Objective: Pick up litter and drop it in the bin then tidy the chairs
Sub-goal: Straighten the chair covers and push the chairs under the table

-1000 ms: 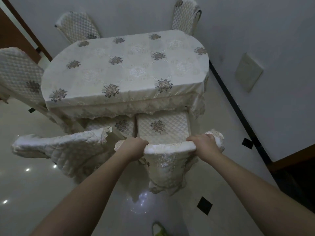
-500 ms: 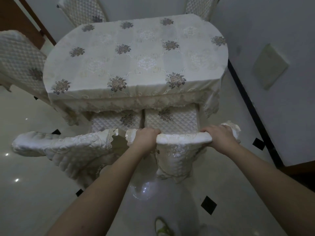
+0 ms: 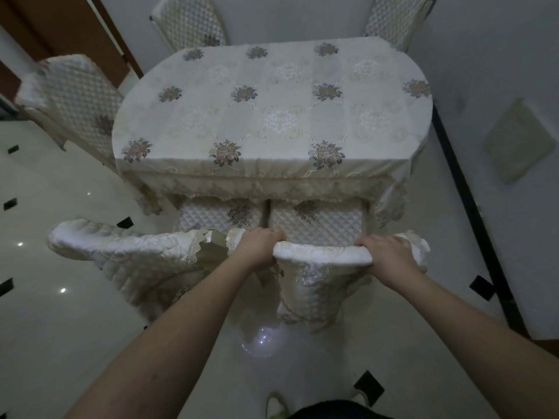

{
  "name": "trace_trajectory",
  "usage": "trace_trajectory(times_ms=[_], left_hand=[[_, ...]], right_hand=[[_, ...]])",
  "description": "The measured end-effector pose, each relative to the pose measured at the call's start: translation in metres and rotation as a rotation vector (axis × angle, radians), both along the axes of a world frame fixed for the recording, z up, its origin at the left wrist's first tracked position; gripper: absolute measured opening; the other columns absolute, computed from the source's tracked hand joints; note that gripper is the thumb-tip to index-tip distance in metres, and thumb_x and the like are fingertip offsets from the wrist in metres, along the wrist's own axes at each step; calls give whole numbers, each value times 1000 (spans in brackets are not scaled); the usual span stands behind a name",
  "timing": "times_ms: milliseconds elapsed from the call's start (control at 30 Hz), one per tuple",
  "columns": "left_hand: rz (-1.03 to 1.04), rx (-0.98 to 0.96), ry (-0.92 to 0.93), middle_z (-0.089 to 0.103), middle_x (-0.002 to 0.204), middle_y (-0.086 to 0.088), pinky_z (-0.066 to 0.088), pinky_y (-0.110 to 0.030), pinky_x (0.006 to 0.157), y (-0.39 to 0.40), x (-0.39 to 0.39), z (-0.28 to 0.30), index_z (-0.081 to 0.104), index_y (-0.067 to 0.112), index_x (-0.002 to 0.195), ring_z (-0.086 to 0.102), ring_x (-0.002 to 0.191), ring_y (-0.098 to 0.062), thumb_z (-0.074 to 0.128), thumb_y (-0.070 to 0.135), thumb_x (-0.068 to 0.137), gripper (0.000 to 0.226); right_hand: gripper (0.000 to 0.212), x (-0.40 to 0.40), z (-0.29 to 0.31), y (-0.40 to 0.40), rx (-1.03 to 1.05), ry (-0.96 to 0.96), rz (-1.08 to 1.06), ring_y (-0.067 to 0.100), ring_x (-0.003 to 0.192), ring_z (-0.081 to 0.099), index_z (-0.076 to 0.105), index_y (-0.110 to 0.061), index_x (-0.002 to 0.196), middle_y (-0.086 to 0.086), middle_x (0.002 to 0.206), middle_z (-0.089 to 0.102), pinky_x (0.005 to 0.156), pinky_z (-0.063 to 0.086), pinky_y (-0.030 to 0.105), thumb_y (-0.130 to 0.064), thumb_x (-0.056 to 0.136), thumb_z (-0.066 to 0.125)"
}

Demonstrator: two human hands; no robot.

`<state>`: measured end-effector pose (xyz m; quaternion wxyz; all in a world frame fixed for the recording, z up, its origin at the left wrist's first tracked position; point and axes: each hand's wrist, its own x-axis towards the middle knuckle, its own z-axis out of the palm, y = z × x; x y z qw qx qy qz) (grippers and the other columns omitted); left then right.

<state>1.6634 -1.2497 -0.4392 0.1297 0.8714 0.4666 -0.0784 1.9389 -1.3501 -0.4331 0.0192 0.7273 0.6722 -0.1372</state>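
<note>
**Both hands on the backrest of a chair at the near edge of the table**

The left hand (image 3: 260,247) and the right hand (image 3: 390,257) each curl over the top rail of the right-hand chair (image 3: 322,255), one at each end of the rail, fingers wrapped toward the table (image 3: 272,116). The rail's long axis runs left to right, parallel to the table's near edge, and lies directly ahead of the person; both hands sit about equally near it. The chair's quilted seat (image 3: 317,222) is already partly beneath the hanging tablecloth, so the remaining travel is judged to be a short, straight push toward the table. A second chair (image 3: 136,255) stands just beside it on the left, its backrest angled away from the table edge and its seat likewise partly under the cloth; it probably needs squaring next. No litter is visible near the table.
</note>
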Motion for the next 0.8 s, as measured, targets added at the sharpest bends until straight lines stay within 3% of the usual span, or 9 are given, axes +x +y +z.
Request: trace_trajectory(times_ms=[367, 800], left_hand=[[-4, 11, 33, 68, 106, 2, 47, -34, 76, 3, 4, -2, 66, 30, 109, 62, 99, -23, 65, 29, 77, 32], [36, 36, 81, 65, 110, -2, 36, -32, 70, -9, 6, 4, 61, 26, 114, 58, 102, -28, 63, 20, 79, 35]], right_hand=[[37, 3, -7, 3, 24, 1, 2, 15, 109, 55, 57, -43, 116, -13, 113, 62, 93, 34, 37, -43, 79, 63], [40, -4, 5, 4, -63, -23, -16, 21, 106, 58, 58, -44, 118, -9, 112, 66, 85, 36, 36, -28, 81, 62]])
